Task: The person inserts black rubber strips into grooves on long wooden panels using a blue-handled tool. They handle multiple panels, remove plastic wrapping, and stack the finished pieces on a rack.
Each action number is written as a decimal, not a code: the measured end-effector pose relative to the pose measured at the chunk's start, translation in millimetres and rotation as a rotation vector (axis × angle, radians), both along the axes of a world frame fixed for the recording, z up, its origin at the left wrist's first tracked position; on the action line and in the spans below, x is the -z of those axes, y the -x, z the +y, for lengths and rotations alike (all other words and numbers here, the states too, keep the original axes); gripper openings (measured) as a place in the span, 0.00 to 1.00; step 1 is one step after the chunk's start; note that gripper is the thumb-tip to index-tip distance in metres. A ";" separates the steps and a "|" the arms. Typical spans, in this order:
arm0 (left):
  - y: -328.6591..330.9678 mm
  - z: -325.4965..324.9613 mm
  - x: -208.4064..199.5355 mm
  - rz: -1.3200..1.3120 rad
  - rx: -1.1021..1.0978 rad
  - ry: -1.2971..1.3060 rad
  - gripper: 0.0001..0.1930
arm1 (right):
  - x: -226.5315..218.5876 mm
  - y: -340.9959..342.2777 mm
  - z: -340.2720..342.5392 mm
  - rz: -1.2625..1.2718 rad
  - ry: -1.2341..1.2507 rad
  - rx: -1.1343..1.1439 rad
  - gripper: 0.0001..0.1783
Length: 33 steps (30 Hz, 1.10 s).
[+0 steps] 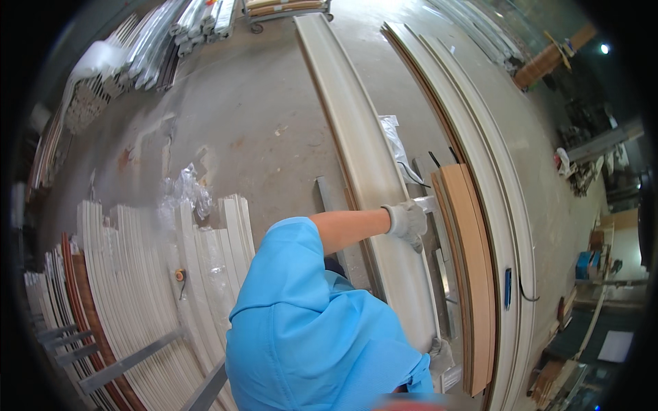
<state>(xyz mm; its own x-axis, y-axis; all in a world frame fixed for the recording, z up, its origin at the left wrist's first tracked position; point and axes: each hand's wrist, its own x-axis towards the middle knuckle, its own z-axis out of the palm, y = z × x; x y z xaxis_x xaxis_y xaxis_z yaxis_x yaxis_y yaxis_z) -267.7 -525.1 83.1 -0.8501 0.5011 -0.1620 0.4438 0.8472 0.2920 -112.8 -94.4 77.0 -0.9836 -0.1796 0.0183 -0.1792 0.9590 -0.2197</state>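
Observation:
A long cream board [380,181] with raised edges runs from the far middle down to my body. My left hand [408,222], in a whitish work glove, is closed over the board's right edge, partway along it. Nearer me, my right hand [442,356], gloved too, grips the same edge close to the board's near end; its fingers show only in part. My blue sleeve and shirt [308,308] cover the board's near left side. Beneath the board, parts of a grey metal support [445,288] show.
Right of the board lie short tan boards [473,274] and long cream profiles [504,157], with a blue pen-like tool [508,288] on top. Stacked white strips [133,288] and a tape measure [180,275] are at left. Clear plastic wrap [188,192] and a wheeled cart [284,8] stand beyond.

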 end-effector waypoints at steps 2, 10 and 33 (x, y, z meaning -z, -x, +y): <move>-2.5 2.5 1.5 0.055 0.001 -0.027 0.33 | -1.6 0.8 1.3 -0.018 -0.060 0.011 0.25; -8.2 9.8 1.4 0.064 -0.020 -0.025 0.32 | 10.6 2.3 18.6 0.002 -0.095 -0.014 0.23; -0.1 13.7 25.7 0.150 -0.022 -0.080 0.32 | -32.0 -0.7 -16.4 -0.179 -0.384 0.192 0.22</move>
